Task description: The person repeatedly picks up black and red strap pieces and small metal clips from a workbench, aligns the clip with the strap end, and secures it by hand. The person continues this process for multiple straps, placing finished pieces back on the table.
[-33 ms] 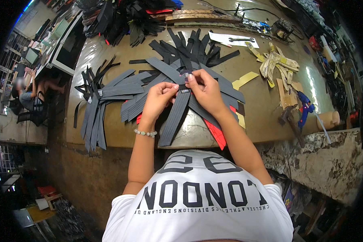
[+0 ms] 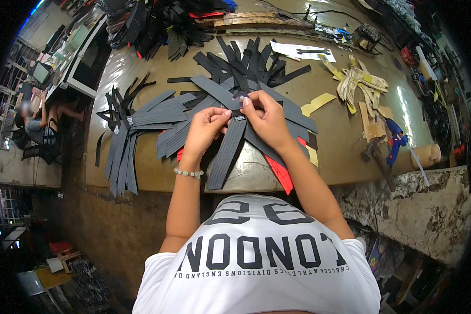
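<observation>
My right hand (image 2: 268, 117) is closed, its thumb and forefinger pinching a small dark round piece (image 2: 240, 99) at the middle of the worktable. Just below this piece lies a grey ribbed strap (image 2: 227, 158), with a small dark label (image 2: 239, 118) near its upper end. My left hand (image 2: 208, 128) is closed too, thumb against fingertip beside that strap end; what it pinches is too small to make out. Under and around both hands spread more grey straps (image 2: 165, 141) and black straps (image 2: 246, 65). A red strap (image 2: 279, 174) shows beneath my right forearm.
Another bunch of grey straps (image 2: 121, 162) lies to the left, and a heap of black straps (image 2: 157, 26) at the back. To the right are a yellowish glove (image 2: 358, 83), a hammer (image 2: 378, 159) and a blue tool (image 2: 396, 141). A wrench (image 2: 314, 51) rests on white paper. Someone sits far left.
The dark round piece has tilted slightly between my right fingertips. Both hands stay in nearly the same place.
</observation>
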Motion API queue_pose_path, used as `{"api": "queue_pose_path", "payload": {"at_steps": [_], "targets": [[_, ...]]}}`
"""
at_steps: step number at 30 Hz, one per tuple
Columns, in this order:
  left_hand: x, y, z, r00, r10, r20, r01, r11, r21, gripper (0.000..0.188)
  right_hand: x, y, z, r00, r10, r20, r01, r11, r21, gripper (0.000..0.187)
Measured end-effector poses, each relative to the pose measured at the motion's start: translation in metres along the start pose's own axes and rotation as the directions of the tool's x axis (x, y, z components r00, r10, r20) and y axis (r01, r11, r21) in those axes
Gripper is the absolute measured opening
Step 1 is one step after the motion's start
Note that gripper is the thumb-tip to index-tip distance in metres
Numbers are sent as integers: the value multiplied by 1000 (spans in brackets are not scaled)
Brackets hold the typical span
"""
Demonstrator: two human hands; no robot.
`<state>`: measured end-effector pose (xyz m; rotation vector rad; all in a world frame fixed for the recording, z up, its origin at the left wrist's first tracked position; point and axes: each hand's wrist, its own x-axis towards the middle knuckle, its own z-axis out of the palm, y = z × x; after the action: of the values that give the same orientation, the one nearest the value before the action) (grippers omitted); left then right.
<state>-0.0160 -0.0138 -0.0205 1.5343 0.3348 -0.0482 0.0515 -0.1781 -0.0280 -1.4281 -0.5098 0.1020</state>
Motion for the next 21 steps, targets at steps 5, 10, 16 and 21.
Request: {"api": "queue_pose_path", "payload": {"at_steps": [5,10,16,21], "targets": [[-5,0,3,998,30,-51,-26,996,81,23,1,-8,1,989,-134,65,145,959,-242,16],[-8,-2,10,988,88,-129,-64,981,181,22,4,-7,1,962,-235,138,266,919,-290,16],[-10,-5,15,976,111,-188,-73,978,197,22,2,-5,1,960,-234,155,273,906,-324,16],[-10,-9,16,968,129,-218,-93,982,167,19,1,-5,1,956,-245,162,286,903,-320,16]]}}
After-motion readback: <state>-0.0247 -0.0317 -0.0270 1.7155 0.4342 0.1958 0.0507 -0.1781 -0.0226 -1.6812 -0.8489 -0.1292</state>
